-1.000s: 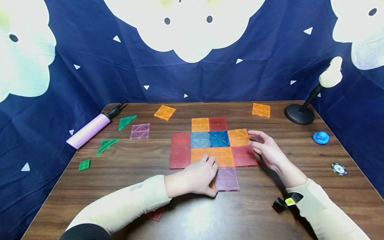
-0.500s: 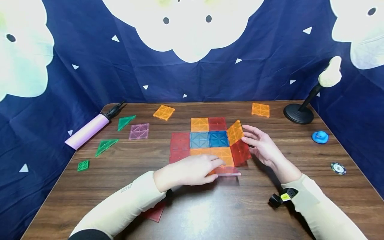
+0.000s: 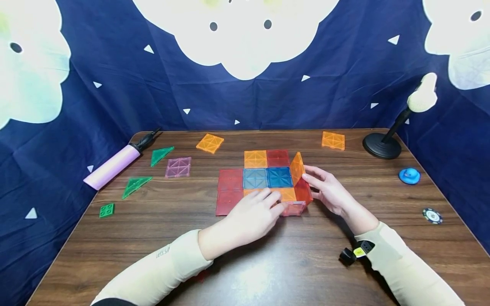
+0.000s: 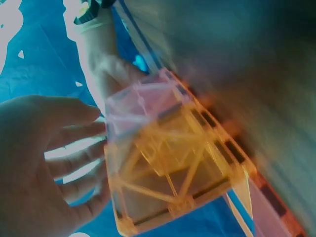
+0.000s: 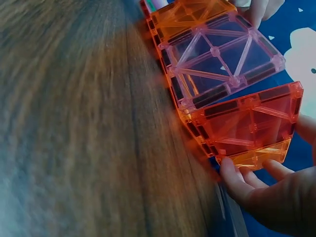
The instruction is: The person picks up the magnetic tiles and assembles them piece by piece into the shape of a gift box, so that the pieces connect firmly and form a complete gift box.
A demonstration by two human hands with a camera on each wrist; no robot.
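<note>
Head view: midway between side edges of the tabletop [image 3: 317,272], right hand [image 3: 331,193], unclenched, touches raised red tile [image 3: 302,192]; left hand [image 3: 250,214] meets raised orange tile [image 4: 165,173], grip unclear.

My left grip [image 3: 250,214] covers part of the orange tiles [image 3: 289,194], and my left sleeve [image 3: 183,255] hides nearly all of a red tile [image 3: 200,276] toward the near edge of the worktop [image 3: 298,263], itself cut off. The chip's [image 3: 432,216] centre print is too small to read.
</note>
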